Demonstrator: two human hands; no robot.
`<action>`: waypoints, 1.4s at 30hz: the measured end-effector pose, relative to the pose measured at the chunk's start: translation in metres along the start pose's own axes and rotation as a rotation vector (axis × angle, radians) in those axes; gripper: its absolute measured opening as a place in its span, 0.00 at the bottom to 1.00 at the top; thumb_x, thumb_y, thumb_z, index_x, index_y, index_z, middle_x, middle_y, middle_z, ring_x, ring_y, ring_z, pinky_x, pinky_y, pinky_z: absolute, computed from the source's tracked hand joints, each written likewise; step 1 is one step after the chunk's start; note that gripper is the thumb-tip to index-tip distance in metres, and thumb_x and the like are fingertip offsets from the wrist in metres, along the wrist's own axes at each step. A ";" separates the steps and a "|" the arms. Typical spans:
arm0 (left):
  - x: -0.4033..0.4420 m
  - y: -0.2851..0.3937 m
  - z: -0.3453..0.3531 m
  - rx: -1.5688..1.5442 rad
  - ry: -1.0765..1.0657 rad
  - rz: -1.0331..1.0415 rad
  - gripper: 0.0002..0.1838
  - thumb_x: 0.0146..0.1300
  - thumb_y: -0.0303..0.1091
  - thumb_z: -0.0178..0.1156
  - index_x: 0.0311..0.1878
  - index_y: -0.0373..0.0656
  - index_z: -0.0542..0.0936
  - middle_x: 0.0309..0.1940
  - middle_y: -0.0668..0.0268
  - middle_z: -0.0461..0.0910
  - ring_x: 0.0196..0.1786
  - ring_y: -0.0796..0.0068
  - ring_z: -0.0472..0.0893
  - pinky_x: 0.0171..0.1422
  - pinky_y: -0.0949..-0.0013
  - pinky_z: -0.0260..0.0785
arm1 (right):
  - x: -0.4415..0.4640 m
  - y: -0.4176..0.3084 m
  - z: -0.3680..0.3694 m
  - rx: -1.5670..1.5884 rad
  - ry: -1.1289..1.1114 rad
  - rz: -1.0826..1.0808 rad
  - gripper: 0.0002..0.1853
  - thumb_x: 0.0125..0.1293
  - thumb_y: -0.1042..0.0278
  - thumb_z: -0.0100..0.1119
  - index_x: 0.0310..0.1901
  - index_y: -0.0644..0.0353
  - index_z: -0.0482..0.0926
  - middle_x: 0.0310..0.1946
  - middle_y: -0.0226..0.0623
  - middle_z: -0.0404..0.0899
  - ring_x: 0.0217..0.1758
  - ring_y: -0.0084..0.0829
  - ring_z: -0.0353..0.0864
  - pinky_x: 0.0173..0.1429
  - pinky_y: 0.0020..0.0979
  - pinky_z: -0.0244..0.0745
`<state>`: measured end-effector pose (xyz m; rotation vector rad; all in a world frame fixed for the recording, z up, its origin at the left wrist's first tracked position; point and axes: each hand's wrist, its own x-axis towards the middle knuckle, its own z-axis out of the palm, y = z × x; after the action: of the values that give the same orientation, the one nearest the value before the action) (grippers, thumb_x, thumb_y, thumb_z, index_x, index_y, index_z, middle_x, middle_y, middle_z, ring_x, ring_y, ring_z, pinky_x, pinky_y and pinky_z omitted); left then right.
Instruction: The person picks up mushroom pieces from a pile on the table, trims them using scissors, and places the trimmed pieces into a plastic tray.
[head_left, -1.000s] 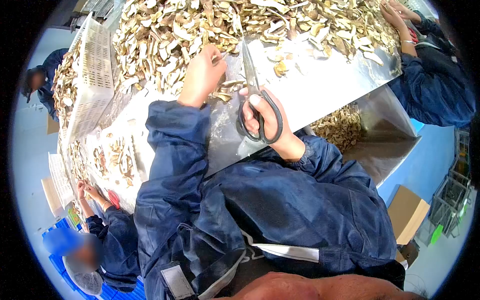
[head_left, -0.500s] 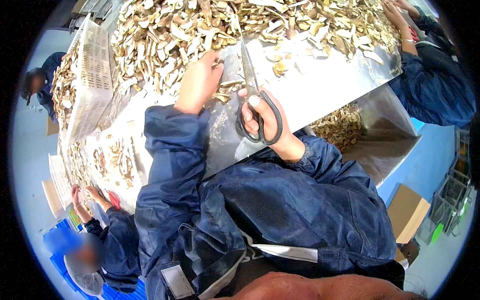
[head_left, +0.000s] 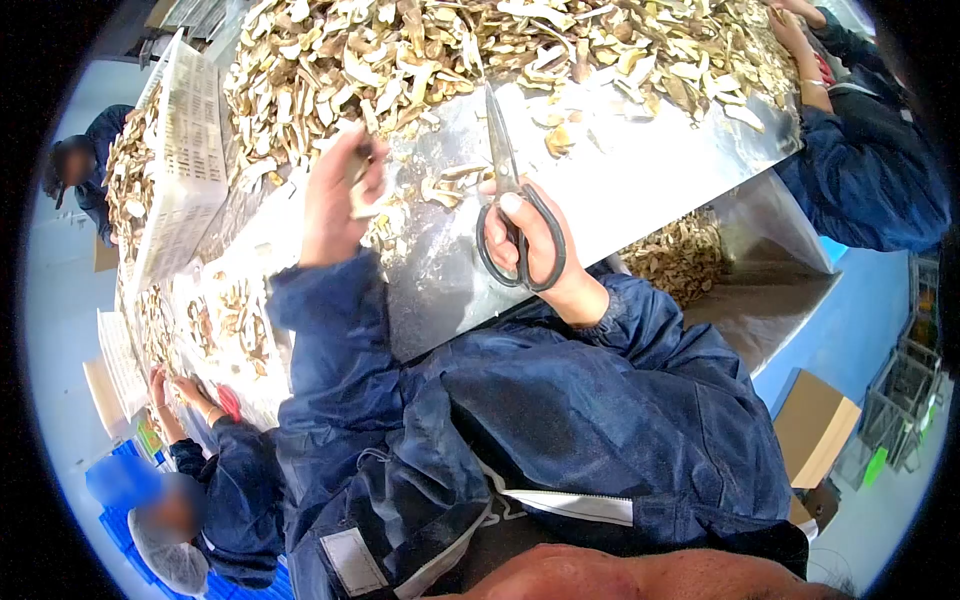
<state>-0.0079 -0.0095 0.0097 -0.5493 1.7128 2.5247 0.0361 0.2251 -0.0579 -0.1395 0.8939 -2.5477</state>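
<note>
My right hand [head_left: 525, 235] is wrapped round the black handles of a pair of scissors [head_left: 503, 150], whose blades point up toward the pile and look nearly closed. To its left, my left hand [head_left: 340, 195] is raised over the metal table [head_left: 420, 270], blurred by motion with its fingers curled. Something dark shows between those fingers, too smeared to name. A large pile of dried mushroom slices [head_left: 340, 70] covers the back of the table. A few slices [head_left: 450, 185] lie between my hands, and a brownish piece [head_left: 558, 140] sits right of the blades.
A white perforated basket [head_left: 185, 160] stands at the left. Below the table's right edge, a lined container [head_left: 780, 260] holds more slices. One co-worker's sleeve [head_left: 860, 180] is at the upper right, another person [head_left: 240, 500] at the lower left, and a third at the far left. A cardboard box [head_left: 812, 425] is at right.
My left hand has moved left and down toward me, away from the scissor tips and the pile's edge. My right hand and the scissors have hardly moved.
</note>
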 end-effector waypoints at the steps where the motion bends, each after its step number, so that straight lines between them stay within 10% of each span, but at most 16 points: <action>1: -0.013 0.005 -0.014 0.000 0.028 0.020 0.08 0.73 0.37 0.59 0.40 0.45 0.75 0.35 0.64 0.81 0.22 0.85 0.70 0.21 0.79 0.60 | 0.000 0.000 0.000 0.003 0.002 0.007 0.14 0.78 0.64 0.51 0.56 0.65 0.72 0.25 0.34 0.73 0.18 0.19 0.66 0.23 0.21 0.61; 11: -0.169 0.048 -0.224 -0.009 0.564 0.315 0.14 0.75 0.35 0.54 0.56 0.39 0.77 0.46 0.64 0.80 0.30 0.82 0.73 0.26 0.77 0.64 | 0.001 0.001 0.003 -0.044 0.016 0.012 0.16 0.78 0.63 0.49 0.56 0.67 0.72 0.25 0.32 0.73 0.19 0.18 0.66 0.24 0.21 0.63; 16: -0.202 0.060 -0.291 0.790 0.740 0.339 0.16 0.75 0.34 0.54 0.59 0.35 0.78 0.53 0.63 0.79 0.51 0.73 0.79 0.56 0.72 0.71 | 0.000 0.002 0.009 -0.114 0.051 0.013 0.16 0.77 0.62 0.49 0.56 0.66 0.72 0.25 0.31 0.72 0.19 0.18 0.66 0.24 0.21 0.62; 21: -0.155 0.058 -0.269 1.167 0.699 0.491 0.15 0.72 0.33 0.60 0.55 0.33 0.80 0.49 0.62 0.81 0.51 0.74 0.78 0.57 0.70 0.71 | 0.000 0.004 0.010 -0.194 0.074 -0.007 0.17 0.77 0.60 0.51 0.56 0.65 0.73 0.24 0.31 0.72 0.19 0.18 0.67 0.23 0.20 0.60; 27: -0.060 0.001 -0.087 1.054 0.256 0.476 0.14 0.70 0.36 0.63 0.55 0.41 0.81 0.42 0.62 0.82 0.36 0.72 0.81 0.44 0.64 0.75 | -0.001 0.006 0.015 -0.246 0.082 -0.014 0.16 0.77 0.61 0.52 0.56 0.64 0.74 0.25 0.30 0.73 0.19 0.18 0.67 0.23 0.20 0.61; 32: -0.019 -0.029 -0.063 1.445 0.275 0.731 0.11 0.64 0.34 0.64 0.46 0.40 0.80 0.38 0.53 0.81 0.41 0.47 0.81 0.45 0.53 0.73 | -0.001 0.006 0.014 -0.244 0.086 -0.005 0.16 0.77 0.61 0.52 0.57 0.64 0.73 0.25 0.30 0.73 0.19 0.17 0.67 0.22 0.20 0.61; 35: -0.039 -0.028 -0.068 1.414 0.209 0.577 0.10 0.64 0.32 0.64 0.46 0.40 0.79 0.38 0.54 0.81 0.41 0.47 0.81 0.44 0.53 0.73 | 0.001 0.006 0.012 -0.261 0.057 -0.018 0.16 0.78 0.61 0.51 0.58 0.64 0.73 0.25 0.30 0.73 0.19 0.17 0.67 0.22 0.20 0.60; 40: -0.070 -0.024 -0.079 1.015 0.188 0.262 0.17 0.64 0.23 0.65 0.55 0.37 0.77 0.30 0.72 0.75 0.32 0.86 0.71 0.36 0.79 0.64 | 0.002 0.006 0.012 -0.255 0.047 0.003 0.16 0.78 0.62 0.50 0.58 0.64 0.72 0.24 0.30 0.72 0.19 0.18 0.67 0.22 0.20 0.60; 42: -0.072 -0.019 -0.083 0.954 0.197 0.268 0.19 0.64 0.24 0.65 0.58 0.38 0.76 0.30 0.72 0.74 0.32 0.85 0.71 0.37 0.79 0.64 | 0.002 0.004 0.013 -0.262 0.054 0.007 0.16 0.78 0.62 0.49 0.58 0.65 0.72 0.23 0.30 0.71 0.19 0.18 0.67 0.23 0.21 0.60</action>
<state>0.0862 -0.0658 -0.0118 -0.4940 2.8711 1.4550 0.0384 0.2140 -0.0504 -0.1466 1.2439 -2.4280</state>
